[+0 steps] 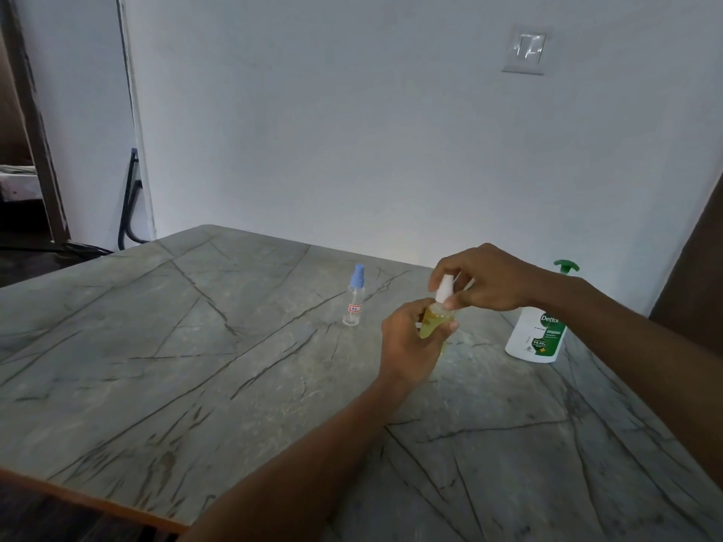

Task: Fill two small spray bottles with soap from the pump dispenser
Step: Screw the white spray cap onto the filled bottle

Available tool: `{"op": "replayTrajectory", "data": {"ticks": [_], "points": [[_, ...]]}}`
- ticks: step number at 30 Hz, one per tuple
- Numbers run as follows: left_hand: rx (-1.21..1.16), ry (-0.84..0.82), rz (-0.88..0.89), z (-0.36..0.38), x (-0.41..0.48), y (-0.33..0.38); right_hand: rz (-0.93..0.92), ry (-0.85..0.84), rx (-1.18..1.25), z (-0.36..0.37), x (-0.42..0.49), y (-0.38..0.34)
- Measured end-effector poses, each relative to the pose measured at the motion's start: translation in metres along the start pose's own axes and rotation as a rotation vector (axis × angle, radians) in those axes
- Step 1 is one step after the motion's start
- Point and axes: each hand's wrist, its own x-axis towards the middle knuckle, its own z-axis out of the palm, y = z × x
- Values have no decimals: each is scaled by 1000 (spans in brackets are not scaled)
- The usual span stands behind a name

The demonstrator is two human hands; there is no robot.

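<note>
A small clear spray bottle (435,323) holding yellowish soap is gripped around its body by my left hand (409,344), just above the table. My right hand (483,279) comes from above and pinches the bottle's white spray cap (445,288). A second small spray bottle (354,303), clear with a blue cap and a red-edged label, stands upright to the left and looks empty. The white pump dispenser (535,338) with a green pump head stands to the right, partly hidden behind my right forearm.
The grey marble-patterned table (195,365) has its orange front edge at the lower left. A white wall with a light switch (526,50) runs behind the table. A dark doorway and a black frame are at the far left.
</note>
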Motion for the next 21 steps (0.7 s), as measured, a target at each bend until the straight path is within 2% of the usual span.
{"op": "replayTrajectory", "data": {"ticks": [9, 11, 17, 21], "points": [[-14, 2, -10, 2, -2, 1, -35, 102, -216, 5, 9, 6], [-19, -1, 2, 2, -2, 2, -12, 76, -226, 4, 9, 5], [9, -16, 51, 1, -1, 1, 45, -78, 19, -11, 0, 0], [27, -3, 48, 2, -2, 1, -4, -82, 24, -14, 2, 2]]}}
